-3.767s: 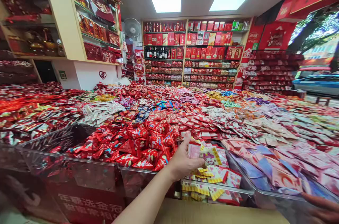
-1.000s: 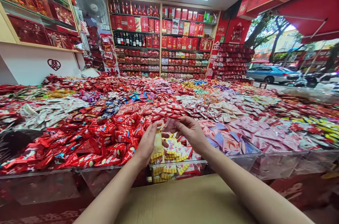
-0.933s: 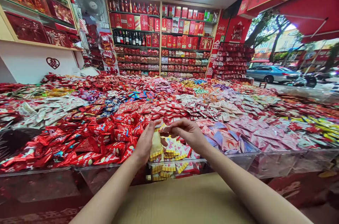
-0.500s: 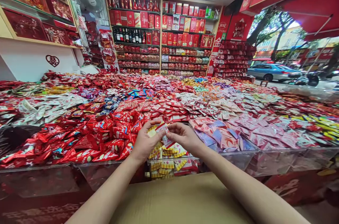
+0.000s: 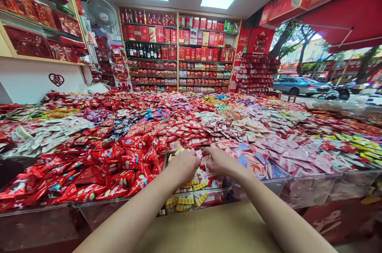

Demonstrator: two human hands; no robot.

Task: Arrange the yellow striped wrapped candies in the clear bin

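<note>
My left hand [image 5: 185, 167] is over a clear plastic bin [image 5: 198, 196] of yellow-and-white candy packets [image 5: 199, 179]. Its fingers are curled down and closed; whatever they grip is hidden behind the knuckles. Just to the right, my right hand [image 5: 221, 161] has its fingers bent inward, with a small red-and-white candy packet [image 5: 205, 160] at the fingertips. The hands are close together with a narrow gap between them. Red and white packets also lie in this bin, beneath the yellow ones.
Red candy bags [image 5: 119, 165] are heaped to the left, pink packets [image 5: 294, 151] to the right. A cardboard surface [image 5: 205, 229] lies below my forearms. Behind the heaps stand shelves of bottles and red boxes [image 5: 205, 53]. A parked car [image 5: 298, 85] shows outside.
Both hands have shifted slightly right and lower into the bin. The red-and-white packet held up between them no longer shows raised; my left hand has turned knuckles-up. The camera view has tilted up.
</note>
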